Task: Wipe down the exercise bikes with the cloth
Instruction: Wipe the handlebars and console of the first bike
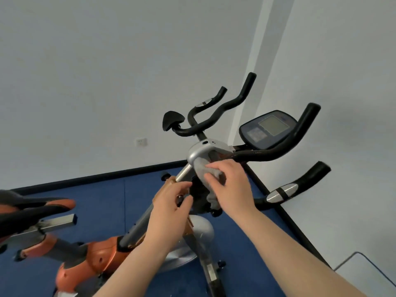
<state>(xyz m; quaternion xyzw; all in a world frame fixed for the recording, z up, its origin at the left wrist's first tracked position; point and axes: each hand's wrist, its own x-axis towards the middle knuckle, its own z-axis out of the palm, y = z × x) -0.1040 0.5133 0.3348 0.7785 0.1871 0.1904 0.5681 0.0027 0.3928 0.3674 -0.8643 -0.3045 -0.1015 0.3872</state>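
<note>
An orange and silver exercise bike [100, 254] stands in front of me, with black handlebars [267, 155] and a dark console [267, 129]. A grey cloth [211, 174] is draped under the silver stem cover [199, 152]. My right hand [231, 185] presses and grips the cloth against the stem below the handlebars. My left hand [169, 209] is curled around the bike's post next to a black knob. The lower end of the cloth hangs behind my right hand.
A second bike's handlebars [214, 112] and black saddle [171, 121] stand behind, near the white wall. The near bike's orange-black saddle [32, 209] juts in at the left. Blue floor mat [96, 200] lies below, with a dark skirting along the walls.
</note>
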